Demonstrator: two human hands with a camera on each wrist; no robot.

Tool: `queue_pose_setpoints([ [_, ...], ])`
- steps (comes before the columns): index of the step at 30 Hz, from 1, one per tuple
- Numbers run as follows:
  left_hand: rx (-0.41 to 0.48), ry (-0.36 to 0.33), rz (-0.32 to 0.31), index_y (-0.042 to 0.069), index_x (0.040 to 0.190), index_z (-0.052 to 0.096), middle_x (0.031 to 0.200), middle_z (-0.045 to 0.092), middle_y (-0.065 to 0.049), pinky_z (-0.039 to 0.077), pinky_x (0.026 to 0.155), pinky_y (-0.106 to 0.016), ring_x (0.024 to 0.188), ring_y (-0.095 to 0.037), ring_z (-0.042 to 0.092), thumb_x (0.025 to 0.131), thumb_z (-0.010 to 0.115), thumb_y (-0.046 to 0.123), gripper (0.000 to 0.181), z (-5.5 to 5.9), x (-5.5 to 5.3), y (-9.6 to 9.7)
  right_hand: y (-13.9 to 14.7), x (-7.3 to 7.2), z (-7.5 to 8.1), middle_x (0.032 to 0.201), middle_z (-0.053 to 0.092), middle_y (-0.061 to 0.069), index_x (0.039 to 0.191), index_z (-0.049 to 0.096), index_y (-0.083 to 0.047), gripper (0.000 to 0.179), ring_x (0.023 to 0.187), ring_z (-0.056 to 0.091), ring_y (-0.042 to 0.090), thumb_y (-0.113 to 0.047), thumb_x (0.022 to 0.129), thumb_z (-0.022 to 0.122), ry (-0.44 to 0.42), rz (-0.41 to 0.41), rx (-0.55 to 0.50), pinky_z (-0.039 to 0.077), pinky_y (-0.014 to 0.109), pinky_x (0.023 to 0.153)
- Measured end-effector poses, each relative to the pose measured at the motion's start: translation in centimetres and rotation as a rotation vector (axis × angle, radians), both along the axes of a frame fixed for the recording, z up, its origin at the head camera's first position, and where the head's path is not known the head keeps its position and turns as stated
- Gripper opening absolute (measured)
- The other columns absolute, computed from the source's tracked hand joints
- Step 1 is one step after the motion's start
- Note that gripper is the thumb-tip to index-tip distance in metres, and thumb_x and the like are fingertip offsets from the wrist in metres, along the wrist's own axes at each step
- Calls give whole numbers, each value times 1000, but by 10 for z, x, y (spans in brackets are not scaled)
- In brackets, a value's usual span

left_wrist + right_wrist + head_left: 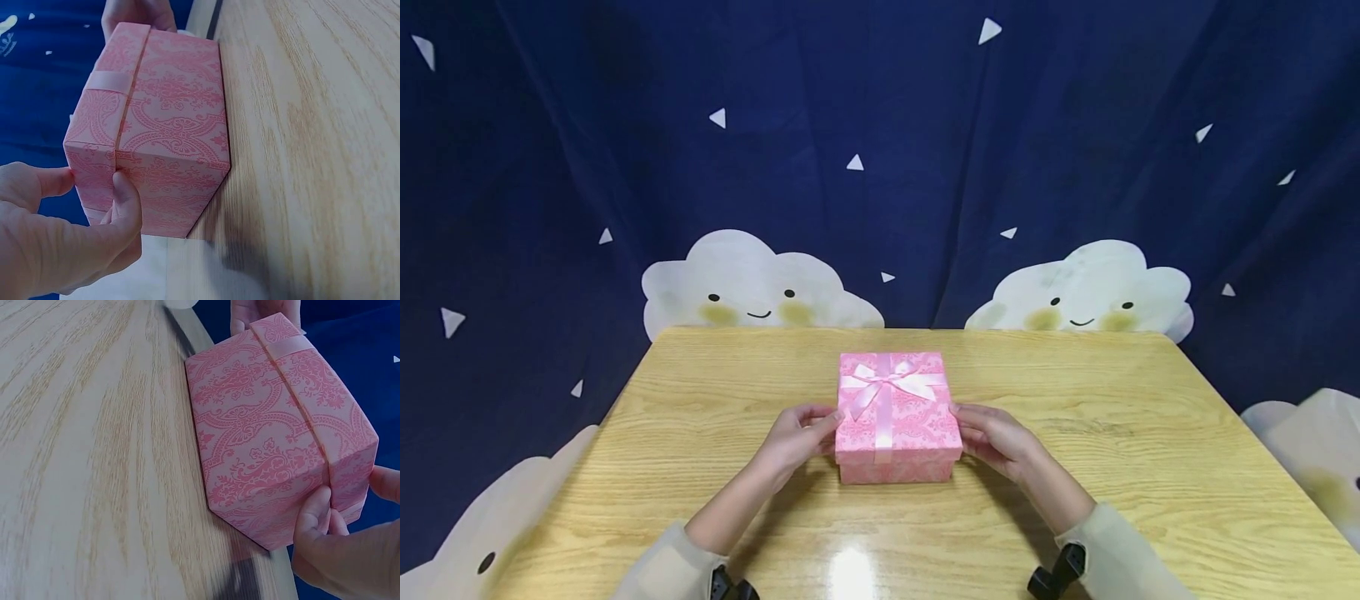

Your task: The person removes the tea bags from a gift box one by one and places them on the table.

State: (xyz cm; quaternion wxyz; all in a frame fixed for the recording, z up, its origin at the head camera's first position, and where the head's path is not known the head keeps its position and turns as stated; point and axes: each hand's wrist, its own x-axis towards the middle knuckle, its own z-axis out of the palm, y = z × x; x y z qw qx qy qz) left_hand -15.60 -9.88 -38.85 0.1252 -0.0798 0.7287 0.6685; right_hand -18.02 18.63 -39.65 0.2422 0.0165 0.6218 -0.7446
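Box (895,472), pink and lidded, standing on the table (700,379) midway between the two hands. The left hand (795,435) grips its left side and the right hand (1002,439) its right, fingers bent at the rim of the lid (917,429); both touch, so neither is nearer. From above the lid looks close to square, hence no clear long axis. Its seam runs crosswise, from one grip to the other; the bow (886,381) lies on top, toward the far edge.
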Motion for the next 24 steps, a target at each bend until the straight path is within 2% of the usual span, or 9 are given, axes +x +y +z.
queue_pose_setpoints([
  [3,5,5,-7,-11,124,51,109,58,-18,62,85,-29,91,-17,63,95,58,15,39,0,1,-1,0,0,0,88,68,-7,132,34,15,47,86,66,3,-14,98,50,-2,5,-5,58,16,79],
  [8,27,4,-4,-12,124,50,107,58,-17,62,83,-28,89,-16,63,95,59,15,41,1,2,-2,-1,1,1,88,69,-6,125,41,10,39,86,66,4,-14,97,53,-7,4,-21,58,16,80],
  [15,49,-40,-4,-12,123,50,106,59,-16,62,83,-27,87,-15,63,95,58,12,38,2,2,-1,-2,4,2,87,68,-6,116,48,5,25,85,65,5,-12,97,51,-10,-3,-22,58,15,78],
  [20,20,-41,-22,-13,125,49,110,60,-19,62,86,-32,91,-18,64,96,58,14,41,6,3,-2,-4,4,6,88,66,-5,124,42,10,35,85,64,5,-11,97,50,-22,-5,-7,58,15,77],
  [24,4,-50,-20,-12,125,49,109,60,-19,62,84,-30,90,-16,63,96,57,14,40,9,2,-4,-8,3,10,88,66,-4,130,36,14,43,85,64,4,-11,97,51,-35,-4,-4,58,15,78],
])
